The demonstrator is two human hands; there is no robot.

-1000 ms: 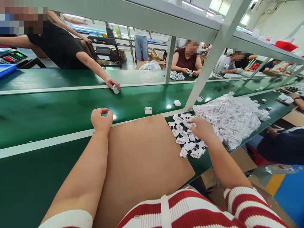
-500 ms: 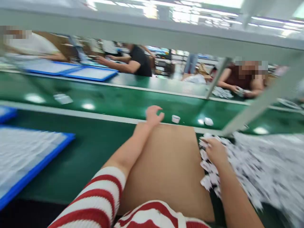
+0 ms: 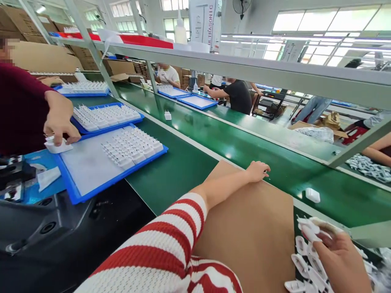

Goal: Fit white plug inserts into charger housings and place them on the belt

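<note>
My left hand [image 3: 258, 171] reaches over the far edge of a brown cardboard sheet [image 3: 244, 228], at the border of the green conveyor belt. Its fingers curve apart from the thumb, with nothing in them. At the right, my right hand [image 3: 342, 252] is closed, thumb and fingers around a small white plastic part [image 3: 309, 228]. Below and beside it lies a heap of loose white plastic parts [image 3: 313, 268], some with oblong openings. A white charger housing [image 3: 312, 195] sits on the belt beyond the right hand.
A white plug charger [image 3: 168, 115] stands farther left on the green belt [image 3: 207, 138]. Blue trays [image 3: 122, 178] with rows of white chargers lie at the left, where a co-worker's hand [image 3: 61, 126] holds a white part. A metal shelf frame [image 3: 244, 67] spans overhead.
The view has swung left, bringing the trays and the near co-worker in. My right hand, earlier over the heap, now has a white part between its fingers. My left hand stays by the cardboard's far edge.
</note>
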